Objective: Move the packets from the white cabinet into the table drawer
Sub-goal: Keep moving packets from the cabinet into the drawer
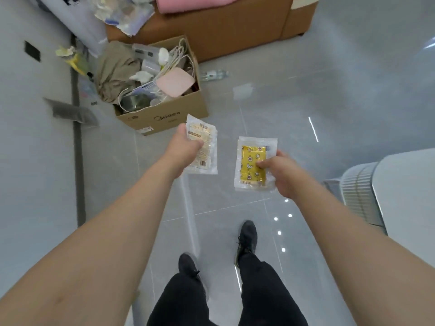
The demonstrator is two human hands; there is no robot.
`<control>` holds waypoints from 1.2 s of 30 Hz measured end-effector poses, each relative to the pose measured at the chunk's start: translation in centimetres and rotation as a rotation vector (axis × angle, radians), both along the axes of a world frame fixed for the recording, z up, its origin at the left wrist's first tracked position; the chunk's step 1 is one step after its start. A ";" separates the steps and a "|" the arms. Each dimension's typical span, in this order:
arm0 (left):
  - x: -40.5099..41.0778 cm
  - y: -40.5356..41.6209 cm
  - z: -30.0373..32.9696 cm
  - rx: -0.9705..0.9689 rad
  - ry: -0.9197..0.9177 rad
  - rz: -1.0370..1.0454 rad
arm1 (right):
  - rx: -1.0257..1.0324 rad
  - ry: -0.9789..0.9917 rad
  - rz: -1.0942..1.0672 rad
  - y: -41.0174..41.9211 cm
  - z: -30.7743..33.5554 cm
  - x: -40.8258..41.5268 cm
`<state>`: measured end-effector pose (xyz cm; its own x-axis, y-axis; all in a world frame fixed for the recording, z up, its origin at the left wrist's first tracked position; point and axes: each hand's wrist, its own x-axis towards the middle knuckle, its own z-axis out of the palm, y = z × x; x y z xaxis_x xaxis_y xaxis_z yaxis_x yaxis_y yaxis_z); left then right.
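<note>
Head view: left hand [186, 149] grips pale packet [204, 147]; right hand [282, 172] pinches yellow packet [254, 163].

- Cardboard box [164, 118] on the grey tile floor [306, 102], open, full: beige cloth [115, 71], white cables [181, 55], pink lid [175, 84], metal bowl [134, 102].
- Brown sofa [223, 31] behind the box; pink fabric [195, 3] on top.
- Clear bottle [215, 75] lying on the floor just right of the box.
- White ribbed appliance [360, 191] at right edge.
- Black shoes [247, 238], dark trousers [266, 290] below.
</note>
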<state>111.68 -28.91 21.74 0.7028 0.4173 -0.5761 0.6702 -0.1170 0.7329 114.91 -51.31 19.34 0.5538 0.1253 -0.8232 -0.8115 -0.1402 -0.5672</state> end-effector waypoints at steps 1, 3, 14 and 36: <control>1.9 -1.8 -0.2 0.000 0.005 -0.040 | -0.009 0.005 -0.033 -2.1 -0.2 1.3; 5.5 -4.6 -0.4 -0.003 0.003 -0.113 | -0.013 0.018 -0.099 -5.7 -0.6 3.8; 27.3 -12.9 -3.8 0.017 0.002 -0.319 | -0.032 0.039 -0.342 -15.0 -3.8 19.2; 69.6 -47.5 -4.5 0.096 -0.029 -0.825 | -0.088 0.038 -0.839 -44.9 -4.7 51.6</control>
<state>181.24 -76.45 17.26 0.8188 -0.1918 -0.5411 0.3230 -0.6253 0.7104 166.51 -96.19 14.60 0.4065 -0.3811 -0.8304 -0.6845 0.4750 -0.5531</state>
